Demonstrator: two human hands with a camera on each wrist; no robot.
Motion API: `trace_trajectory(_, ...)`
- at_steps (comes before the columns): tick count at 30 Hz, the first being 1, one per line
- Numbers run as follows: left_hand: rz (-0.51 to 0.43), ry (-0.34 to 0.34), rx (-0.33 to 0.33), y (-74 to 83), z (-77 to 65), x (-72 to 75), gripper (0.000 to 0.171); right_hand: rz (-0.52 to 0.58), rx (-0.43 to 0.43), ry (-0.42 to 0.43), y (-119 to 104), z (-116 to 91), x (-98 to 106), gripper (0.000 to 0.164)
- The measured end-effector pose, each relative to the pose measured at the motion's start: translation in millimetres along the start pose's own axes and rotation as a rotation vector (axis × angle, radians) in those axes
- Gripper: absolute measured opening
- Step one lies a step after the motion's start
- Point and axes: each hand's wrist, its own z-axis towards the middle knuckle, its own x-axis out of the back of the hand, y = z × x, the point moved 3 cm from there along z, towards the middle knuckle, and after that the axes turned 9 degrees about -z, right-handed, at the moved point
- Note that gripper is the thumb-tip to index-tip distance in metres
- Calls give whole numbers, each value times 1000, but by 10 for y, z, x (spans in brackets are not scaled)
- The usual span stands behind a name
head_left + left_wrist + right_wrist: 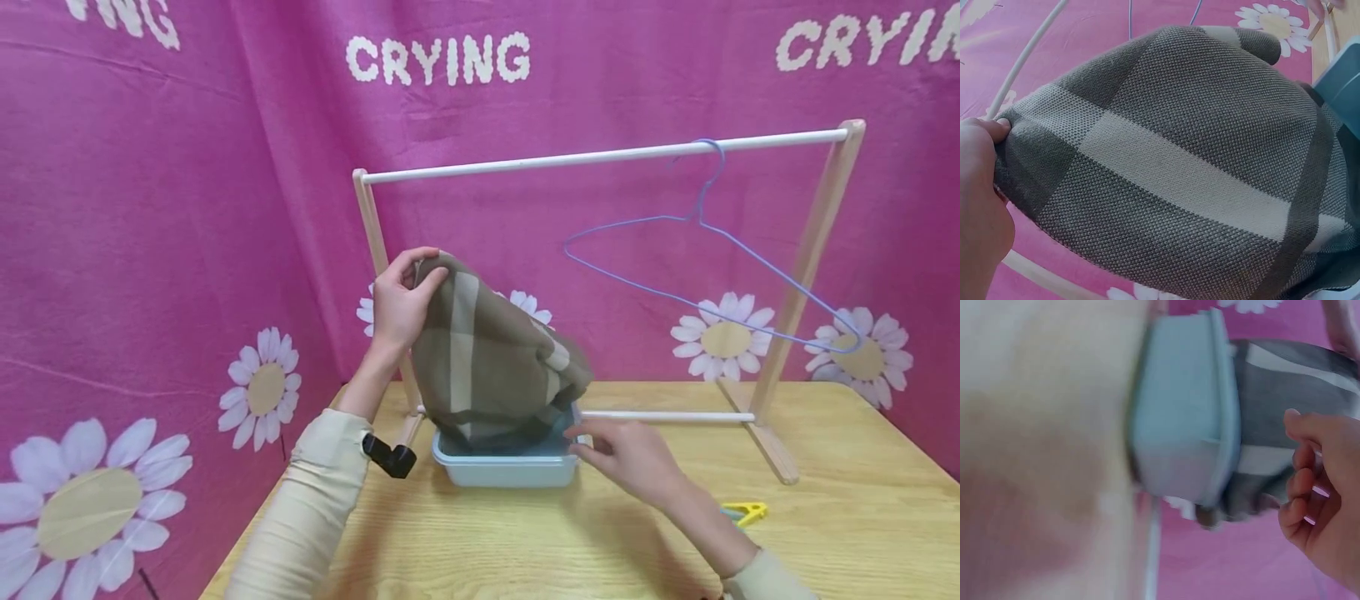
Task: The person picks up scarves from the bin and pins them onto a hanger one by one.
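Note:
My left hand [400, 307] pinches the top corner of a brown checked woven cloth [495, 358] between thumb and fingers. From there the cloth slopes down to the right, its lower part inside a pale blue plastic tub [513, 473]. The left wrist view shows the pale bands across the cloth [1191, 156] spread wide from the thumb. Beside the tub's right end is my right hand [637, 462], fingers loosely bent and holding nothing. In the right wrist view this hand [1329, 487] overlaps the cloth, close to the tub's rim.
Behind the tub stands a wooden rack with a white top rail [540, 161]. A blue wire hanger [637, 287] hangs from that rail at the right. On the wooden table [600, 550], a yellow clip [750, 512] lies beyond my right forearm.

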Motion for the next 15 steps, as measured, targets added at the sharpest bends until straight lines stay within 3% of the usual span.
trace_trajectory(6, -10, 35, 4, -188, 131, 88, 27, -147, 88, 248, 132, 215, 567, 31)
trace_trajectory(11, -26, 22, -22, -257, 253, 77, 25, -343, 65, 312, 387, 420, 1124, 58)
trace_trajectory(15, -27, 14, -41, -235, 303, 66, 24, -430, -20, 340, 590, 510, 1474, 74)
